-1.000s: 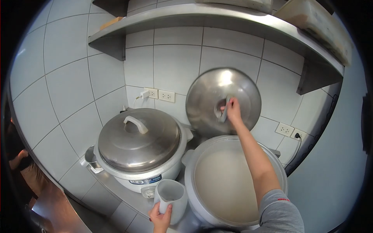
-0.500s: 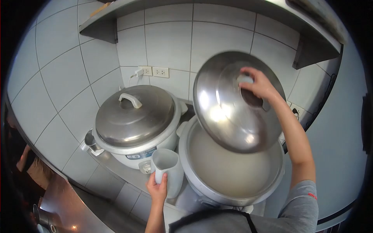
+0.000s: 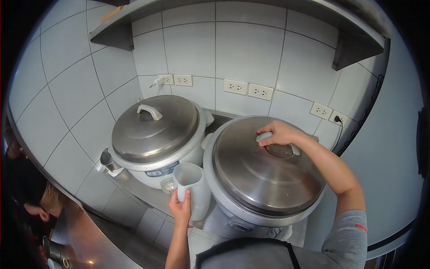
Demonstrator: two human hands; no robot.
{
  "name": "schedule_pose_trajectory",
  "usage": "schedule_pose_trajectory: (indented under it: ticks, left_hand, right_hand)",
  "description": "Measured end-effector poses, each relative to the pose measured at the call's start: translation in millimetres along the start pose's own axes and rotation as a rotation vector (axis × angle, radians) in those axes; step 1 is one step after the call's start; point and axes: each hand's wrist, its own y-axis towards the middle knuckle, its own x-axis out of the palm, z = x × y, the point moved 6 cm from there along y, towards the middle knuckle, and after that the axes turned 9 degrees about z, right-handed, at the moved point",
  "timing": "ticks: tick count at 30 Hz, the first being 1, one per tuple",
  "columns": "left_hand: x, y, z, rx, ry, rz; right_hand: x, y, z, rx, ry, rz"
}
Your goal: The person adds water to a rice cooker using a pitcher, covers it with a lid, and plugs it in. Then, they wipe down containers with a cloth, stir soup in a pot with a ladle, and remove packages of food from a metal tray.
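My right hand (image 3: pixel 278 135) grips the pale handle of a large round metal lid (image 3: pixel 255 175). That lid lies over the right rice cooker (image 3: pixel 226 204), covering its inside. In my left hand (image 3: pixel 180 207) is a pale plastic pitcher (image 3: pixel 197 197), held upright by its handle in front of the two cookers. I cannot make out whether anything is in the pitcher. The left rice cooker (image 3: pixel 142 172) has its own metal lid (image 3: pixel 154 132) on, with a whitish handle on top.
A metal cup (image 3: pixel 107 160) hangs at the left cooker's side. Wall sockets (image 3: pixel 247 88) line the tiles, with cords plugged in. Overhead runs a metal shelf (image 3: pixel 251 5). A steel counter (image 3: pixel 85 237) is lower left, with another person (image 3: pixel 31 188) beyond it.
My right hand has brought the lid down from its tilted, raised position onto the right cooker, hiding the cloudy liquid inside. The pitcher stays in my left hand in nearly the same place.
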Motion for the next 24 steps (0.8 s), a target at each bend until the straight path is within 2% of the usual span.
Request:
schedule_pose_trajectory:
  ticks: [4, 7, 13, 15, 18, 21, 24]
  left_hand:
    - [0, -1, 1, -0.007, 0.016, -0.011]
    - [-1, -2, -2, -0.022, 0.024, -0.011]
    - [-4, -4, -7, 0.0, 0.053, -0.015]
    - [-2, -2, -15, -0.056, 0.005, -0.024]
    - [-4, -1, -21, 0.033, 0.028, 0.006]
    - [-6, -1, -24, -0.047, 0.071, -0.016]
    - [-10, 2, -29, -0.058, 0.152, -0.011]
  right_hand:
    - [-4, -3, -4, -0.252, -0.108, 0.147]
    - [-8, -11, -16, -0.086, -0.041, 0.084]
    - [-3, -6, -3, -0.353, -0.079, 0.246]
    - [-5, -12, -6, -0.342, -0.084, 0.258]
    - [-4, -9, -2, -0.375, -0.077, 0.254]
    - [2, -13, 1, -0.346, -0.101, 0.246]
    - [-3, -13, 6, -0.388, 0.014, 0.276]
